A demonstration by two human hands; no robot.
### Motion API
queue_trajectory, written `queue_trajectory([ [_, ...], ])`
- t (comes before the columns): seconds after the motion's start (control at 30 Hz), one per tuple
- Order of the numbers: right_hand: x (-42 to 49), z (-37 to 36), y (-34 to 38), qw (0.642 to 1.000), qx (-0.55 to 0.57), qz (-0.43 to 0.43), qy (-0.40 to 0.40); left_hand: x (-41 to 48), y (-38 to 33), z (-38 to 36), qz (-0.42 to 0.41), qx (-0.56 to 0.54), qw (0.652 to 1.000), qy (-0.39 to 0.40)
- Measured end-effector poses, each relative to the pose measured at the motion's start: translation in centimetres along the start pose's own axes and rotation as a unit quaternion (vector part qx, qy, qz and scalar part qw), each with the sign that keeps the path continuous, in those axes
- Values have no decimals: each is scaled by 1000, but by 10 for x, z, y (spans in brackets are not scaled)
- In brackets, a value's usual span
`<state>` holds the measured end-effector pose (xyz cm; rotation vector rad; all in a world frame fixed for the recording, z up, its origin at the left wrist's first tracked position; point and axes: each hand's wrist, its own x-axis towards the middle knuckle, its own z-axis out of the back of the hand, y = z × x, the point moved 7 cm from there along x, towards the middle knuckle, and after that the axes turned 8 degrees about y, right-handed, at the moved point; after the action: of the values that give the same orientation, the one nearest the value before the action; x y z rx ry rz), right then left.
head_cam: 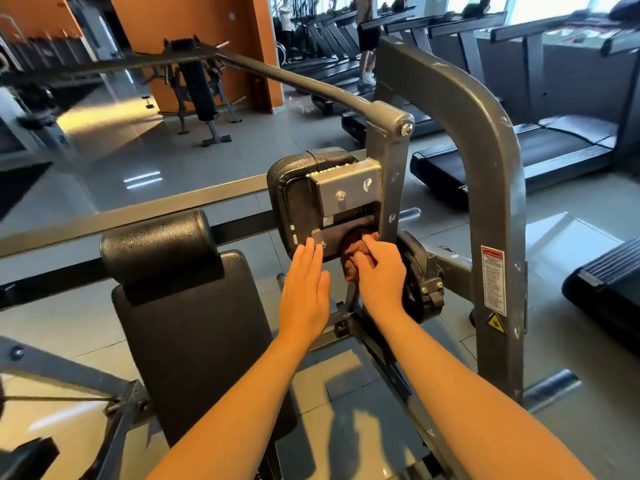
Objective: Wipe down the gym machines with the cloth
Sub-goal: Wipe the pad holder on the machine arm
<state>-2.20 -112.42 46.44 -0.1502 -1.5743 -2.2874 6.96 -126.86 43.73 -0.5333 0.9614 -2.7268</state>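
Note:
A grey steel gym machine (491, 161) fills the middle of the view, with a black padded seat (194, 341) and a black pad on a metal bracket (304, 188). My right hand (379, 270) grips a bunched reddish-brown cloth (353, 252) and presses it against the lower back of that pad's bracket, beside the upright post. My left hand (304, 285) lies flat with straight fingers, its fingertips touching the bottom edge of the bracket just left of the cloth.
A long grey lever arm (284, 76) runs up and left from the pivot. Treadmills (540, 147) line the right side, with a person standing on one far back. A bench (201, 91) stands by an orange wall. A weight plate (420, 271) sits right of my hand.

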Motion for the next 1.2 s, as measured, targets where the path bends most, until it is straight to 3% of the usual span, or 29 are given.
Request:
queue_trajectory([
  [0.2,-16,-32,23,986,-41,88,137,-2,-4,1,-1,-21,1000,-1],
  [0.4,8,-1,9,1000,16,12,0,-3,-1,3,11,-26,999,15],
  [0.53,-13,-37,30,992,-13,85,94,-5,-4,7,3,-81,997,8],
  [0.67,-2,-25,19,980,-63,108,154,-6,-8,5,11,-48,999,9],
  [0.9,5,-7,4,999,-8,19,35,-5,-12,-3,51,-27,998,-1],
  [1.1,-19,-36,20,979,-14,107,171,-6,-13,-1,47,-38,998,-29],
  [1.2,2,-9,12,985,-34,101,134,-8,-12,-4,54,-33,998,-17],
])
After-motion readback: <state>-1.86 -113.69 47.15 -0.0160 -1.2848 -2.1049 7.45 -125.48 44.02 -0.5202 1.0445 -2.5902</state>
